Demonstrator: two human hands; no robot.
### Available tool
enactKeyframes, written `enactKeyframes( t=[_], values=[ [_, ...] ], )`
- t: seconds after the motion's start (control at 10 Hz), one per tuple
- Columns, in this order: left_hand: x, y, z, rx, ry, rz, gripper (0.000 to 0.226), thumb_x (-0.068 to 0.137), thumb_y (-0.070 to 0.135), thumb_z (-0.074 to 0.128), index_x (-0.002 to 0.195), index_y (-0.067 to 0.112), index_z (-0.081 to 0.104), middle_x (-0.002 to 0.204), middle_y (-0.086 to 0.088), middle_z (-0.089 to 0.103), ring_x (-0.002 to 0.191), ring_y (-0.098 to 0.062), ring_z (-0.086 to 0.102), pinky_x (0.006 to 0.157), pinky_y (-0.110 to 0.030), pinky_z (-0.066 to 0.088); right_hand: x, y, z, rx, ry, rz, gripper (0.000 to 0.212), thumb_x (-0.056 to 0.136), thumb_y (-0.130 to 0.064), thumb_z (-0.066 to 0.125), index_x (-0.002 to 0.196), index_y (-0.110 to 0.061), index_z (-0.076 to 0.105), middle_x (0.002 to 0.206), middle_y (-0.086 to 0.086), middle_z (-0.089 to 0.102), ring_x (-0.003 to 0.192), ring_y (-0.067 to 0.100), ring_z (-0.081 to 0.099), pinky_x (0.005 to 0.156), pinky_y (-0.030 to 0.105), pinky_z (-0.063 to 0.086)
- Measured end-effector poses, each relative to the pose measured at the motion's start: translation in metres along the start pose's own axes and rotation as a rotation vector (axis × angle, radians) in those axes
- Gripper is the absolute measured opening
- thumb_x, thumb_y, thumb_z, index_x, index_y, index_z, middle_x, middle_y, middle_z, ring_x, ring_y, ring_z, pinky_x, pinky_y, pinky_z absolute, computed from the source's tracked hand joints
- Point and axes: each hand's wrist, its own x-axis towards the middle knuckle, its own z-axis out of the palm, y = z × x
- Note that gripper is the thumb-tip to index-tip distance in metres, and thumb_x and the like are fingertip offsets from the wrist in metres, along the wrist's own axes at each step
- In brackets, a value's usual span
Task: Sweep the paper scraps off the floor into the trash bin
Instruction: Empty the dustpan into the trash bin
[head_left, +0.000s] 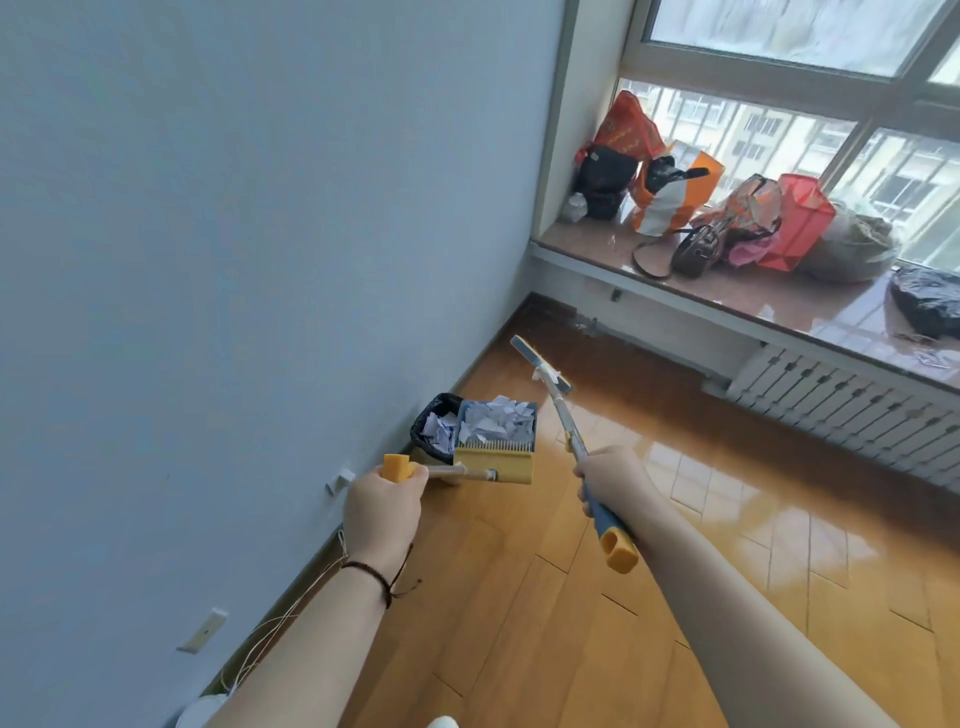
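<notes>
My left hand (383, 506) grips the handle of a yellow and blue dustpan (496, 457) and holds it in the air. The pan is heaped with white paper scraps (497, 420) and its front edge is over a small trash bin (435, 428) with a black liner, which stands on the floor against the wall. More scraps lie inside the bin. My right hand (610, 475) grips the handle of a blue and yellow broom (569, 423), whose flat head (540, 364) is raised off the floor and points toward the window corner.
A blue wall runs along the left with a dark baseboard and thin cords along it. The wooden floor (571, 623) stretches right to a white radiator (841, 405). Above it a window ledge (753, 291) carries several bags.
</notes>
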Motion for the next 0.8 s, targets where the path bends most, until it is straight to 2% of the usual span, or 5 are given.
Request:
enactKeyframes(
  t=[0.1, 0.2, 0.4, 0.6, 0.8],
  values=[
    [0.017, 0.002, -0.017, -0.051, 0.042, -0.045, 0.033, 0.084, 0.033, 0.078, 0.07, 0.009, 0.061, 0.058, -0.008, 0.058, 0.055, -0.031, 0.057, 0.064, -0.047, 0.057, 0.011, -0.016, 0.015, -0.066, -0.018, 0.041, 0.005, 0.094, -0.003, 0.049, 0.095, -0.004, 0.054, 0.073, 0.014, 0.056, 0.064, 0.027, 0.056, 0.065, 0.038, 0.053],
    [0.031, -0.002, -0.024, -0.196, 0.062, -0.135, 0.028, 0.086, 0.025, 0.077, 0.077, 0.004, 0.061, 0.054, -0.009, 0.052, 0.045, -0.026, 0.048, 0.053, -0.033, 0.047, 0.016, -0.025, 0.024, -0.066, 0.021, 0.015, 0.004, 0.089, -0.009, 0.054, 0.088, -0.007, 0.057, 0.075, 0.011, 0.058, 0.066, 0.025, 0.058, 0.068, 0.04, 0.056],
    [0.068, -0.017, -0.041, -0.485, 0.101, -0.369, 0.032, 0.086, 0.015, 0.078, 0.072, 0.008, 0.051, 0.053, -0.007, 0.043, 0.039, -0.017, 0.036, 0.044, -0.027, 0.037, 0.026, -0.05, 0.048, -0.075, 0.0, 0.082, 0.014, 0.093, -0.003, 0.054, 0.106, -0.001, 0.054, 0.075, 0.016, 0.057, 0.057, 0.025, 0.054, 0.051, 0.032, 0.05],
    [0.103, -0.042, -0.05, -0.716, 0.046, -0.566, 0.021, 0.092, 0.018, 0.073, 0.084, 0.007, 0.057, 0.036, 0.002, 0.039, 0.027, -0.011, 0.035, 0.045, -0.026, 0.037, 0.036, -0.061, 0.064, -0.111, 0.02, 0.076, 0.012, 0.091, -0.003, 0.056, 0.103, 0.001, 0.056, 0.073, 0.016, 0.058, 0.058, 0.026, 0.055, 0.052, 0.033, 0.052],
    [0.137, -0.053, -0.054, -0.823, 0.007, -0.59, 0.032, 0.101, 0.017, 0.061, 0.074, 0.013, 0.043, 0.033, 0.005, 0.034, 0.024, -0.009, 0.033, 0.036, -0.016, 0.038, 0.045, -0.074, 0.079, -0.09, 0.0, 0.114, 0.001, 0.094, -0.001, 0.052, 0.095, -0.002, 0.053, 0.075, 0.015, 0.053, 0.062, 0.024, 0.051, 0.052, 0.031, 0.047]
  ],
)
